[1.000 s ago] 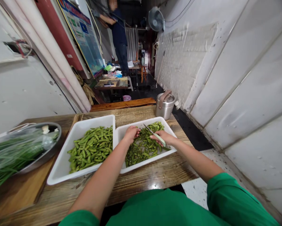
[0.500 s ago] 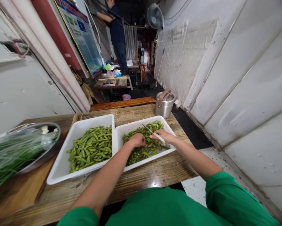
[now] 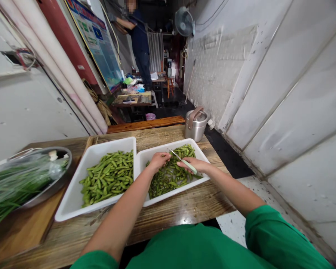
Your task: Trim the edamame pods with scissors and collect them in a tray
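Has lifted the left hand up from the pods after reaching down among them half a second ago, bringing it leftward to just below the middle of the frame. Has turned its fingertips from downward to the upper right, close to the tip of the scissors; too small to tell whether touching. Has uncovered pods around the middle of the right tray, hidden before.

Glare on the wooden tabletop, the room's far end deep in gloom, and wide-angle stretch skewing the wall panels!
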`<state>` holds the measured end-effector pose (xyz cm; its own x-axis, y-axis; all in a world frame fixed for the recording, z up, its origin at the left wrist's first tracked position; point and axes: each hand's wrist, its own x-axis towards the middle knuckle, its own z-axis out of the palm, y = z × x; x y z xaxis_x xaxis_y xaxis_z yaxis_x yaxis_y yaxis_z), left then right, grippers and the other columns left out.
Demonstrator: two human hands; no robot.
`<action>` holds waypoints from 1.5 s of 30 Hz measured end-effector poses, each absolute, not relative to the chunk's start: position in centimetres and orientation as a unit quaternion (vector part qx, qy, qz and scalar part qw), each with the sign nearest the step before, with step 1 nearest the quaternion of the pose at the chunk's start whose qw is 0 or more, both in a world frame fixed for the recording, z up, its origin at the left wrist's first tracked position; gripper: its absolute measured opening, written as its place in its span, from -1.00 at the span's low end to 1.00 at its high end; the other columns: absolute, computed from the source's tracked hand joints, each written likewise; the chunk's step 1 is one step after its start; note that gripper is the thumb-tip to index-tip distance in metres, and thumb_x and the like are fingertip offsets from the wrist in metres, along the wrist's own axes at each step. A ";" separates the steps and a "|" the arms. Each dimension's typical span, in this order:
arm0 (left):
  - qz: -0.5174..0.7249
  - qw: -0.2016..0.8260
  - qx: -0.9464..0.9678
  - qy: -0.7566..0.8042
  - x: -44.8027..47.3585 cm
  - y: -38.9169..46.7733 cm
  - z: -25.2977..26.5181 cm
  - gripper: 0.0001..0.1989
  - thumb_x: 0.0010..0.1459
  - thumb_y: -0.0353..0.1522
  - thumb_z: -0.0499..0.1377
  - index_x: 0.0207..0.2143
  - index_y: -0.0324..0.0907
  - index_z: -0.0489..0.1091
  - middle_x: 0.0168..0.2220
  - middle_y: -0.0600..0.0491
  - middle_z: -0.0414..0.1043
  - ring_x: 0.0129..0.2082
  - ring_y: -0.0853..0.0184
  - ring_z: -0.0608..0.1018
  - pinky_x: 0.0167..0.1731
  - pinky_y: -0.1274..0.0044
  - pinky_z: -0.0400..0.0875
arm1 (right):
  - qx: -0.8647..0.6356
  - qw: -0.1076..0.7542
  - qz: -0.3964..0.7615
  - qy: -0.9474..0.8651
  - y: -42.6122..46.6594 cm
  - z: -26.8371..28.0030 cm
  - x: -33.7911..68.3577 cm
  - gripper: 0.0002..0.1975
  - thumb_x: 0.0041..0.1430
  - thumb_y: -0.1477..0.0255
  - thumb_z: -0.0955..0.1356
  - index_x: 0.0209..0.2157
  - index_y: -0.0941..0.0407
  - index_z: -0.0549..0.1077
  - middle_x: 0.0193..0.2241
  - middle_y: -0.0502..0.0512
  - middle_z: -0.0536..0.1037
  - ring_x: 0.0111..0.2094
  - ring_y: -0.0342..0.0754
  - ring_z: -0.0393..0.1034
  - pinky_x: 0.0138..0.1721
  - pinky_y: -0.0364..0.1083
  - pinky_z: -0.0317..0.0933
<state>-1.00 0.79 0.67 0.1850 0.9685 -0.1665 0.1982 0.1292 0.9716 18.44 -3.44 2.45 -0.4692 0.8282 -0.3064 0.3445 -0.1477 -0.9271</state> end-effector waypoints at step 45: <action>0.428 0.692 0.252 0.524 -1.4 1.6 2.6 -0.87 -0.06 -0.41 0.12 -0.60 -0.24 0.22 -0.70 0.14 0.21 -0.73 0.54 0.29 -0.69 0.66 0.26 | -0.485 0.266 0.613 -0.564 -3.1 2.3 18.2 -0.61 -0.11 0.17 0.38 -0.56 0.15 0.17 -0.78 -0.15 0.21 -0.82 -0.29 0.07 -0.85 -0.27 0.03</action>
<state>-1.39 1.58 2.58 0.0858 0.8561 -0.5096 -0.3283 0.5072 0.7968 18.23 -3.14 2.34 -0.3876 0.8732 -0.2955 0.2216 -0.2229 -0.9493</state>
